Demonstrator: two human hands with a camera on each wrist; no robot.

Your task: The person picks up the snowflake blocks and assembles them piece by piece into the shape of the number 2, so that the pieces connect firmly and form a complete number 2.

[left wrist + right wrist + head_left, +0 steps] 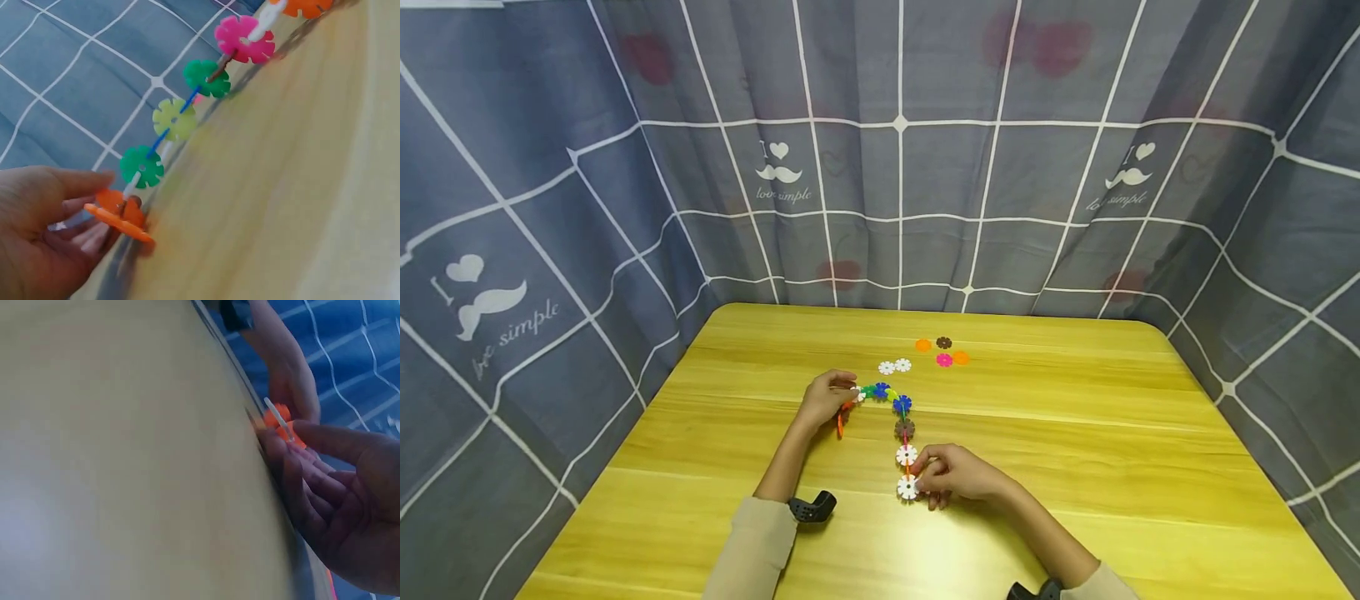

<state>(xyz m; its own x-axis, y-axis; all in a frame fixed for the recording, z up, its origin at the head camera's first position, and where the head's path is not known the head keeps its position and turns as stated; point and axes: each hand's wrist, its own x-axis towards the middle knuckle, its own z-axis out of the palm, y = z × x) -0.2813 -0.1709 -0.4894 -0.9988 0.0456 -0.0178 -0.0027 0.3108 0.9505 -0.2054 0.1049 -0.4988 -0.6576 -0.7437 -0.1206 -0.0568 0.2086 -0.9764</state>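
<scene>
A chain of interlocking plastic snowflake discs [902,404] curves over the table between both hands. My left hand [826,398] holds its far-left end, around a white disc and orange ones. In the left wrist view the fingers curl behind an orange disc [119,221], and green, yellow-green and pink discs run on upward. At the near end, my right hand [958,473] pinches the chain beside a white disc [907,487]. The right wrist view has thumb and finger at an orange disc [291,434] with a white one seen edge-on; the fingers partly hide them.
Beyond the chain lie two white discs [895,366], plus loose orange, brown and pink [944,360] discs. The wooden table [1075,433] has a grey-blue checked curtain [940,167] behind it and at both sides.
</scene>
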